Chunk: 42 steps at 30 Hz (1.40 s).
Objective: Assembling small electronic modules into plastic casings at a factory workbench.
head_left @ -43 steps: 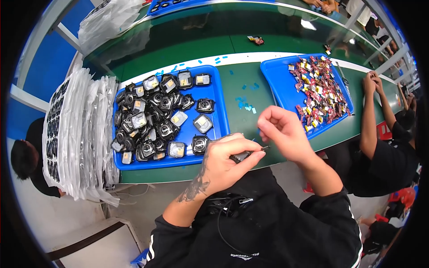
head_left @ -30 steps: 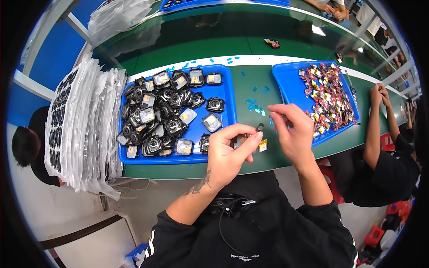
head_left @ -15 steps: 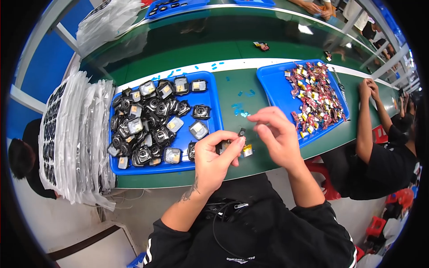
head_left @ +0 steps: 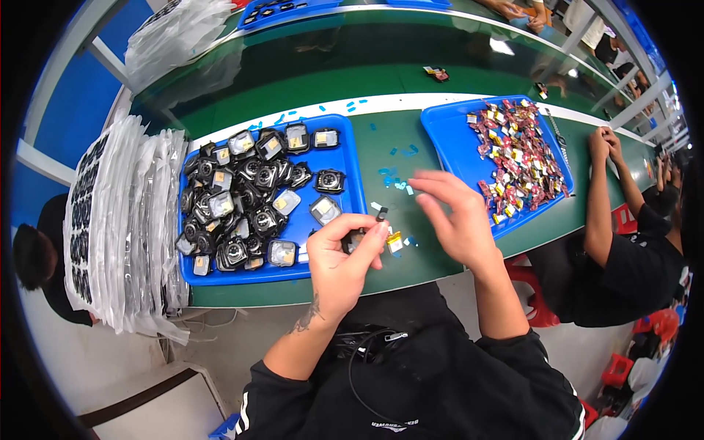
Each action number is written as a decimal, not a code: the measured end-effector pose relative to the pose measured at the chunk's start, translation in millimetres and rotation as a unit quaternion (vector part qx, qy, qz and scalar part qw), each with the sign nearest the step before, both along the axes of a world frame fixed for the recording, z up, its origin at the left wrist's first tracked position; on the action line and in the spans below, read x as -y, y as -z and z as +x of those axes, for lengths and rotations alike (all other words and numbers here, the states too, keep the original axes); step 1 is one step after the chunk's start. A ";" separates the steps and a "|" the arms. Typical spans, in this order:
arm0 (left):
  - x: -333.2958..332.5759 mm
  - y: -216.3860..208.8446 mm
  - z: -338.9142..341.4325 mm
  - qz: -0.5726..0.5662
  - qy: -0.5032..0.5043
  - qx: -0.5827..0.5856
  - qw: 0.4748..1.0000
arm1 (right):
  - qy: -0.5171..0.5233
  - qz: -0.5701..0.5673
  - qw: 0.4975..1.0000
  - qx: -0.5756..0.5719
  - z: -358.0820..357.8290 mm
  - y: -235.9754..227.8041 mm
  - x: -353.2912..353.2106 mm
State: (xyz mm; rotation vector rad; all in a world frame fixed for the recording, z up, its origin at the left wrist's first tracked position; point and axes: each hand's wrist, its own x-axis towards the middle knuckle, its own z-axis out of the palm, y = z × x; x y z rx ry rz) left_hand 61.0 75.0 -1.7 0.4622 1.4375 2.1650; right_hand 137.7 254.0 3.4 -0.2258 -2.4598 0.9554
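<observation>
My left hand (head_left: 343, 257) is closed around a small dark part, mostly hidden by the fingers, perhaps one of the watch cases. A little black piece (head_left: 382, 213) sticks up at the thumb tip. Beside the fingertips is a yellow-and-white component (head_left: 395, 242); whether it is joined to the held part I cannot tell. To the right, my right hand (head_left: 456, 216) hovers over the bench with its fingers apart, slightly blurred, and nothing visible in it. Small blue film pieces (head_left: 392, 180) lie on the green surface beyond the hands.
At left, a blue tray (head_left: 355, 161) holds a pile of black watch cases (head_left: 253, 176). Another blue tray (head_left: 449, 139) at right carries many red, yellow and white components (head_left: 517, 161). Plastic-wrapped stacks (head_left: 125, 227) stand far left. A co-worker's hands (head_left: 603, 139) rest at the right.
My left hand has shifted slightly left with the dark part. My right hand stays raised and apart from it. Parts on the far green belt have moved a little to the right.
</observation>
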 end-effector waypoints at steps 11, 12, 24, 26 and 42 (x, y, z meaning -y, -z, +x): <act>-0.5 -4.7 0.5 0.032 0.054 0.030 0.998 | 0.004 -0.326 0.929 -0.177 6.8 -10.2 41.9; 4.4 -11.7 -5.6 0.035 0.079 0.152 0.985 | 0.016 -0.336 0.925 -0.175 11.0 -13.6 42.9; 9.9 -7.4 -8.1 0.033 0.140 -0.081 0.986 | -0.017 -0.079 0.993 -0.087 -2.9 -36.0 54.9; 9.1 -9.5 -9.2 0.045 0.144 -0.063 0.987 | -0.011 -0.066 0.993 -0.095 -2.8 -39.1 55.0; 10.4 -7.5 -5.3 0.042 0.138 -0.060 0.988 | -0.005 -0.063 0.996 -0.055 -5.8 -38.1 56.6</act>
